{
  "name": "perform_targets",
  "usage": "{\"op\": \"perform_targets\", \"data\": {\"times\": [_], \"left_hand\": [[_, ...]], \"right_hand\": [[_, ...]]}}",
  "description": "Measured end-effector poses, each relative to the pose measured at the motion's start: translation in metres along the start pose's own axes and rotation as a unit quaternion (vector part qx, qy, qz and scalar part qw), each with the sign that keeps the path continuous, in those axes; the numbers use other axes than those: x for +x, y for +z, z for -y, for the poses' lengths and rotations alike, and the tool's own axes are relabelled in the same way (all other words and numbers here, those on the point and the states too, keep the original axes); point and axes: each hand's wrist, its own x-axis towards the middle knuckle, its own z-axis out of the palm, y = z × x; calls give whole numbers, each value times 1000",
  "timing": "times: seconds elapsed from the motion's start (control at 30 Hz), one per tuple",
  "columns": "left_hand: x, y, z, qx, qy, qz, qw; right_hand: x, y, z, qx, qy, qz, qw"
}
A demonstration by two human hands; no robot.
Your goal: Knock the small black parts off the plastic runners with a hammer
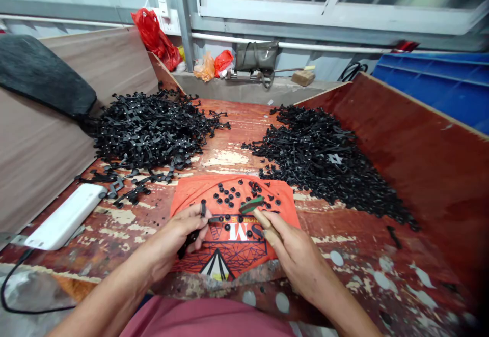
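Note:
My left hand [191,227] is closed around black plastic parts [187,245]. One slim black strip [216,219] sticks out from its fingertips to the right, over the cloth. My right hand [292,245] pinches a short, flat green-and-black piece [251,204], whose exact kind I cannot make out. Beige coverings show on the fingers of that hand. Under both hands lies an orange printed cloth [244,263], with several small round black pieces [231,198] scattered over it.
A heap of black plastic parts [148,128] rises at the left, another heap [317,153] at the right. A white power bank [66,217] with a cable lies at left. Wooden boards [408,133] wall the worn red table [225,123]; a blue crate [439,85] stands beyond.

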Motion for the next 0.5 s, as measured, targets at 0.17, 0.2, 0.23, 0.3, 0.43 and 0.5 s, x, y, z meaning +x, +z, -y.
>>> {"op": "perform_targets", "data": {"times": [0.17,0.2,0.23,0.3,0.43,0.5], "left_hand": [[5,8,13,65,23,-9,998],[7,9,16,82,18,-17,996],[9,10,20,92,7,-25,995],[14,12,26,100,-18,-34,994],[19,15,30,91,-35,-37,995],[20,17,29,99,-38,-42,993]], "right_hand": [[-10,4,-3,5,-10,-21,1000],[-12,5,-4,3,-12,-21,1000],[-14,5,-4,0,-13,-20,1000],[-17,6,-6,-6,-15,-16,1000],[-19,7,-7,-19,-14,-17,1000],[-18,8,-8,-19,-18,-16,1000]]}}
